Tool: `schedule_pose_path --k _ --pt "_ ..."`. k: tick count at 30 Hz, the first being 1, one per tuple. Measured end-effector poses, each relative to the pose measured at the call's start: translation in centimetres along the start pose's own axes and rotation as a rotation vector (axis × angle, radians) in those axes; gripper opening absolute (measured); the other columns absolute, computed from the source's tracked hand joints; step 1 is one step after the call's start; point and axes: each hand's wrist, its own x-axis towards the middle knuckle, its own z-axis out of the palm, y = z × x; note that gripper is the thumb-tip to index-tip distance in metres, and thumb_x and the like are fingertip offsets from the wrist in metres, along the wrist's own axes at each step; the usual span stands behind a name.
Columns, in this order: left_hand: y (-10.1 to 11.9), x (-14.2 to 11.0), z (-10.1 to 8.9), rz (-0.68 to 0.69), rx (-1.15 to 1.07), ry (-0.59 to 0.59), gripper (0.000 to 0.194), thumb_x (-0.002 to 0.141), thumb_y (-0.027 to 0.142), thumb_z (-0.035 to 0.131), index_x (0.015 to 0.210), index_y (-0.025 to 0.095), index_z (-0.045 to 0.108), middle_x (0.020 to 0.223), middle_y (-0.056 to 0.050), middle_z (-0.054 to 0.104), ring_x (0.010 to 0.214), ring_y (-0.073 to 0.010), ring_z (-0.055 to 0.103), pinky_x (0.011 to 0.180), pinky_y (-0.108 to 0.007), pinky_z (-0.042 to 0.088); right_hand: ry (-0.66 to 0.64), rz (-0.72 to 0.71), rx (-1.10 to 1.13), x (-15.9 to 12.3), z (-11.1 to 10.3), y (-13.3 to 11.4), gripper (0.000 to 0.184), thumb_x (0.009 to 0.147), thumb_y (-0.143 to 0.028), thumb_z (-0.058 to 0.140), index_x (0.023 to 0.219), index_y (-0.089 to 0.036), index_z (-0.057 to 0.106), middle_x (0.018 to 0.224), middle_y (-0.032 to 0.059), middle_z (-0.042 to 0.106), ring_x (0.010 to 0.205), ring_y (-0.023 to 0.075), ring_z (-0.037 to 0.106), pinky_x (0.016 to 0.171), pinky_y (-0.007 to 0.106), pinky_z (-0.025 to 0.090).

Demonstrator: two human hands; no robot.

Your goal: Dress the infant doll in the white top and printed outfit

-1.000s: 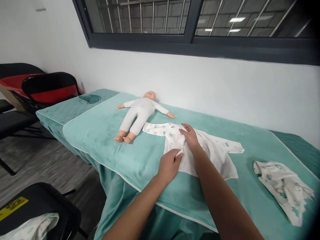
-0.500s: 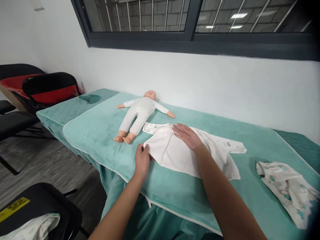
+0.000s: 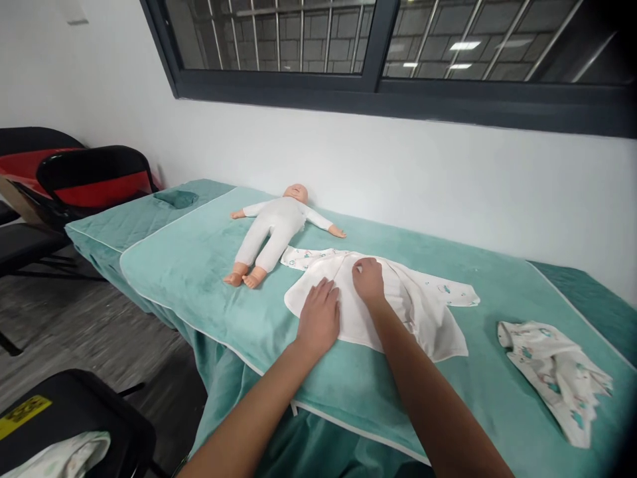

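A white baby garment (image 3: 413, 305) with small printed figures lies spread open on the teal blanket (image 3: 199, 265). My left hand (image 3: 318, 317) rests flat on its left flap, fingers stretched out. My right hand (image 3: 369, 280) presses on the garment's middle, fingers curled down onto the cloth. A baby doll (image 3: 273, 229) in a white suit lies on its back just beyond the garment's left sleeve, arms out.
A second crumpled printed garment (image 3: 557, 372) lies at the right of the bed. The wall runs along the far side. Black and red chairs (image 3: 94, 179) stand at the left. A black stool with a cloth (image 3: 54, 451) is at the bottom left.
My left hand pulled the garment's left flap out to the left, let it go and now lies flat on it. My right hand stayed on the garment's middle.
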Motion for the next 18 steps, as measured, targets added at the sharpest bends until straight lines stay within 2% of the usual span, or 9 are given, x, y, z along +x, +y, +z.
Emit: schedule_pose_path --k 4,7,9,12,18 --pt "0.4 4.1 2.7 0.019 0.135 -0.190 0.049 0.101 0.029 0.030 0.144 0.011 0.046 0.157 -0.015 0.040 0.150 -0.0281 0.028 0.122 -0.053 0.024 -0.090 -0.097 -0.185 -1.6 -1.4 0.7 0.044 0.091 -0.038 0.047 0.128 -0.016 0.058 0.148 0.0139 0.049 0.141 0.0288 0.036 0.119 0.044 0.020" --pt "0.2 6.7 3.8 0.002 0.202 -0.264 0.058 0.101 0.039 0.027 0.149 0.008 0.041 0.160 -0.016 0.031 0.152 -0.0296 0.022 0.124 -0.053 0.014 -0.170 -0.144 -0.408 -1.9 -3.5 2.6 0.056 0.098 -0.044 0.037 0.143 -0.013 0.047 0.157 0.0120 0.040 0.147 0.0254 0.030 0.121 0.042 0.017" --pt "-0.1 7.5 4.0 -0.004 0.210 -0.284 0.062 0.101 0.043 0.027 0.150 0.008 0.039 0.162 -0.015 0.028 0.152 -0.0301 0.020 0.125 -0.053 0.012 -0.201 -0.131 -0.548 -1.8 -4.9 3.8 0.060 0.100 -0.046 0.031 0.148 -0.011 0.041 0.159 0.0122 0.036 0.148 0.0250 0.029 0.121 0.042 0.018" --pt "-0.3 7.5 4.1 0.024 0.217 -0.230 0.062 0.101 0.044 0.025 0.150 0.010 0.039 0.161 -0.014 0.030 0.152 -0.0300 0.020 0.124 -0.054 0.012 -0.220 -0.107 -0.642 -1.7 -5.9 4.7 0.063 0.101 -0.047 0.028 0.151 -0.010 0.038 0.161 0.0129 0.032 0.148 0.0260 0.028 0.120 0.043 0.020" --pt "0.9 5.2 4.0 0.136 0.248 -0.120 0.056 0.101 0.035 0.026 0.146 0.008 0.045 0.158 -0.016 0.036 0.152 -0.0269 0.023 0.125 -0.050 0.014 -0.203 -0.069 -0.707 -2.7 -5.4 3.7 0.066 0.102 -0.046 0.024 0.154 -0.007 0.033 0.163 0.0152 0.025 0.150 0.0287 0.025 0.121 0.045 0.019"
